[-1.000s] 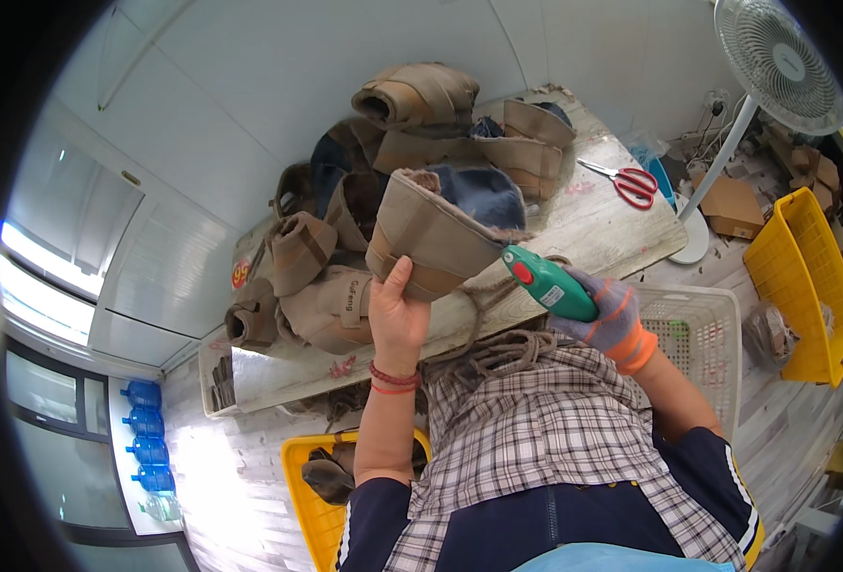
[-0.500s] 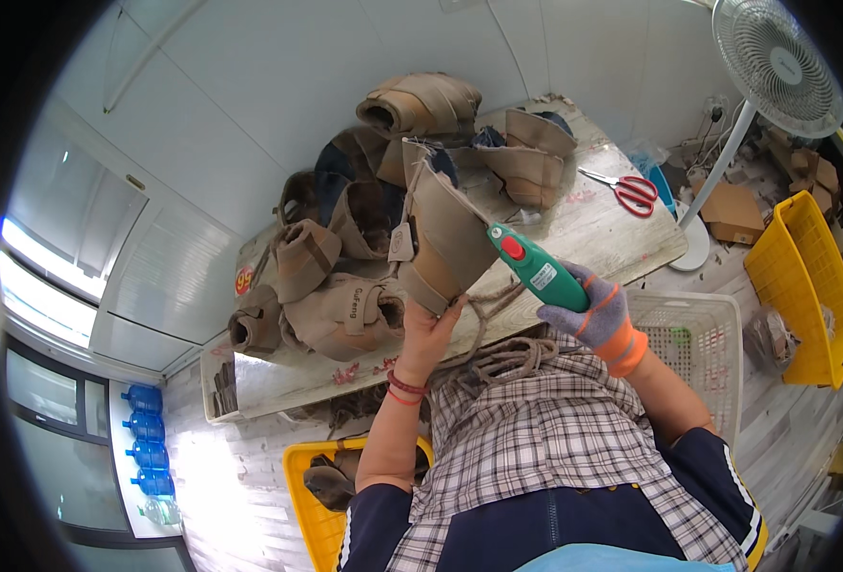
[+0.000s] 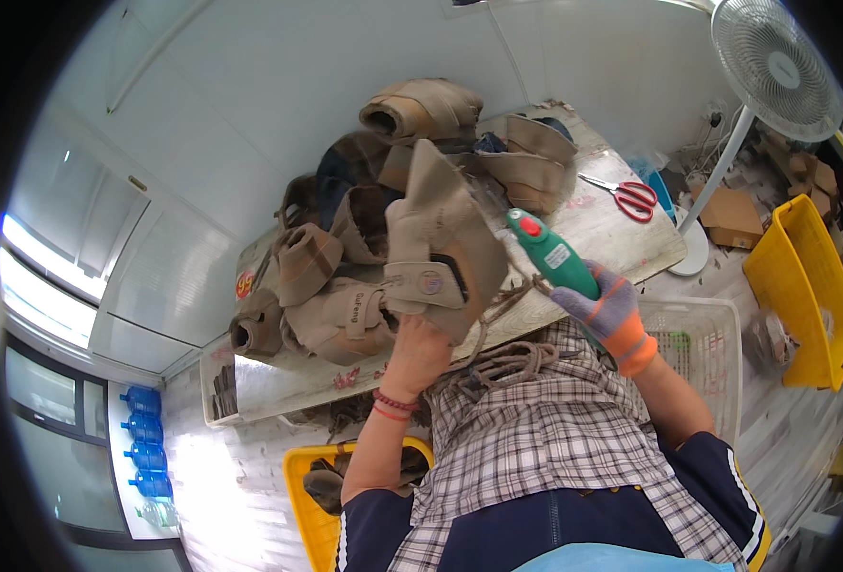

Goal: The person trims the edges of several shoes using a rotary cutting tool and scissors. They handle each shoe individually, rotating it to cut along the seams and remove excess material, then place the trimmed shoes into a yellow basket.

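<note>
My left hand [image 3: 420, 355] holds the beige piece [image 3: 450, 229] from below, above the front part of the bench [image 3: 627, 250]; the fingers are hidden behind it, so how firm this grip is I cannot tell. My gloved right hand [image 3: 614, 319] is closed around the green tool [image 3: 555, 253], also above the bench. Its head is just beside the piece and looks apart from it, but the piece's edge there is blurred.

To do this well, I think I should keep the piece stretched and steady, because soft material can fold under the head. The head should meet the edge flat and go slowly. My left fingers are bare, so they should stay well below its path.

On the bench's left part is a pile of similar pieces [image 3: 336, 315], and a wide turn could push it. On the bench's right part, bare wood shows between the scissors [image 3: 615, 185] and the front edge; I judge this the easier side. The grey cords [image 3: 536, 355], in front of the bench, could catch the tool.
</note>
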Demonstrator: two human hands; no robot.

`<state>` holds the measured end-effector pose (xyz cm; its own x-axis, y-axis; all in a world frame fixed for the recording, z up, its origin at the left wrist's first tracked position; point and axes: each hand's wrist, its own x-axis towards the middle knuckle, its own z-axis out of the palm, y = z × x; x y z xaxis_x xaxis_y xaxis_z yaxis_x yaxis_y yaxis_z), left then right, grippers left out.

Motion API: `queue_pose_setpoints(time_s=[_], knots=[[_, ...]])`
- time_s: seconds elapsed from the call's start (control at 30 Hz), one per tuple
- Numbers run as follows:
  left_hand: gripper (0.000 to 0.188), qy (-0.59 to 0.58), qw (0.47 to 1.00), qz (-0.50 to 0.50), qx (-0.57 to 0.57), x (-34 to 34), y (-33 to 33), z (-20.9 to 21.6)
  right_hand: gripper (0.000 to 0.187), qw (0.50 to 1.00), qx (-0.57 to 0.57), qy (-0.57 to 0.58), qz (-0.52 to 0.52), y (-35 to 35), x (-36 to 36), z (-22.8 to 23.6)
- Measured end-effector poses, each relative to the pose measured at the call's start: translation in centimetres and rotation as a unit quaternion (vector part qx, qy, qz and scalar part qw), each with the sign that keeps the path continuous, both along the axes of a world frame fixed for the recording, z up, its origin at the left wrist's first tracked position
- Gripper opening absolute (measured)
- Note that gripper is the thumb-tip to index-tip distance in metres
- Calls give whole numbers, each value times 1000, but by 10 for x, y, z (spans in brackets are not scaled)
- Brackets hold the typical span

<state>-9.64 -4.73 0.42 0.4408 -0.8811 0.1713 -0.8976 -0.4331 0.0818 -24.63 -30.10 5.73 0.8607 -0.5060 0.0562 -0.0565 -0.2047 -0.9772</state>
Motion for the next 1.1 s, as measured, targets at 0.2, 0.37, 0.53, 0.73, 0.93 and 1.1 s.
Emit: queue_pose_setpoints(time_s=[0.2, 0.37, 0.53, 0.73, 0.93, 1.1], knots=[[34, -196, 949, 137, -206, 61, 59, 54, 45, 999, 3, 5, -52, -18, -15, -20], [32, -206, 952, 211, -77, 144, 82, 59, 40, 998, 2, 25, -64, -25, -25, -38], [32, -343, 883, 178, -265, 138, 13, 66, 40, 995, -4, 27, -92, -37, -38, -55], [27, 698, 561, 138, -423, 129, -161, -96, 39, 989, 19, 40, -144, -47, -45, -65], [42, 765, 209, 186, -580, 105, -298, -94, 39, 984, 28, 64, -163, -57, -62, -60], [37, 675, 317, 68, -662, 98, -219, -63, 45, 983, -28, 26, -179, -70, -72, -64]])
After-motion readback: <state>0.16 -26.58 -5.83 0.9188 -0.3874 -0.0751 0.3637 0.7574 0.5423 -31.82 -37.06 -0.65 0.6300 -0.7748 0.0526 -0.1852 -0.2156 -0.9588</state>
